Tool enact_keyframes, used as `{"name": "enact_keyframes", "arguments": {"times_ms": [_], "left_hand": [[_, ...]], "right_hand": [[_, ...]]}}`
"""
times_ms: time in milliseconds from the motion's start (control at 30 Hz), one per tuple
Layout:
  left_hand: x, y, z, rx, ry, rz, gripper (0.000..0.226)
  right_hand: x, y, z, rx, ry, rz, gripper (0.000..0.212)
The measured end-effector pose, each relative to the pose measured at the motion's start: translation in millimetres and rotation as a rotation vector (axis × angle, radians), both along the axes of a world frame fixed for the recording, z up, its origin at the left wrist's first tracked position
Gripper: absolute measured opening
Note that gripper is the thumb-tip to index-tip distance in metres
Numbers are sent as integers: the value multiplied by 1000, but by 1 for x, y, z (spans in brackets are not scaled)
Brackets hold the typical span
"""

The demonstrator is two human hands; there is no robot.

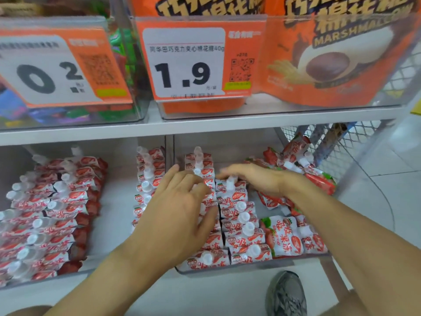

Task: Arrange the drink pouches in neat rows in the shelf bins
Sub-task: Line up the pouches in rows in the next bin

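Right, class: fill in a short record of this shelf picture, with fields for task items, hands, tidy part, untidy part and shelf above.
task items: red-and-white drink pouches with white caps, in clear bins
left hand: open, fingers spread over the pouch rows
right hand: open, flat over the pouches, slightly blurred
tidy part: rows in the left bin
untidy part: loose pile at back right
shelf above: price tag reading 1.9, orange marshmallow bag

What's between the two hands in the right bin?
Head view: a capped pouch heading a neat row, between left hand and right hand.
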State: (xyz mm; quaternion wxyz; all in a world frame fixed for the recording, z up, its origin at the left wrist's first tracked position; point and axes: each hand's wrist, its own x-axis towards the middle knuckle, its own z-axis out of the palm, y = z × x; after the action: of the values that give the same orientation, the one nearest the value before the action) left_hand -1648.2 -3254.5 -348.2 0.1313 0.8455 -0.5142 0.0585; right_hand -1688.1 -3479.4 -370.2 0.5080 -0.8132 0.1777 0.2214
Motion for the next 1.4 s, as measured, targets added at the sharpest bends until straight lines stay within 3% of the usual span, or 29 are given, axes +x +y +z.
{"name": "enact_keyframes", "arguments": {"times_ms": [133,167,300,367,400,533,667,800,900,1067,1133,1200,1267,1400], "left_hand": [[-6,-27,9,-30,57,-36,38],[-5,-34,9,-17,78,-53,41],[-2,-60,1,102,136,-120,61],[-3,-70,-1,185,201,-139,67],[-3,-74,-2,221,235,-138,66],[-2,-76,-4,264,279,-123,58],[-7,-71,-2,184,273,-114,57],[-27,-71,5,5,297,-217,47],[-42,-74,11,-41,409,-304,58],[-44,-76,19,-226,523,-148,57],[-40,-70,21,-257,489,-71,42],[-39,-63,24,-320,522,15,31],[-39,-57,24,-367,626,87,30],[-42,-50,20,-393,790,127,34]], "right_hand": [[-11,-1,-4,-80,-109,-124,101],[-17,-7,-1,-144,-175,-162,101],[-64,-34,26,-433,-443,-170,29],[-89,-36,41,-498,-311,-70,14],[-98,-32,44,-540,-229,2,18],[-109,-12,31,-868,-102,290,58],[-113,5,20,-1057,-42,407,44],[-123,-5,31,-835,-133,280,44],[-140,-12,48,-658,-289,79,43],[-153,-16,66,-296,-571,-237,68],[-157,-22,61,-387,-478,-242,50],[-160,-24,58,-740,-206,-85,37],[-158,-20,51,-962,-1,60,39],[-153,-12,46,-1062,95,156,37]]}}
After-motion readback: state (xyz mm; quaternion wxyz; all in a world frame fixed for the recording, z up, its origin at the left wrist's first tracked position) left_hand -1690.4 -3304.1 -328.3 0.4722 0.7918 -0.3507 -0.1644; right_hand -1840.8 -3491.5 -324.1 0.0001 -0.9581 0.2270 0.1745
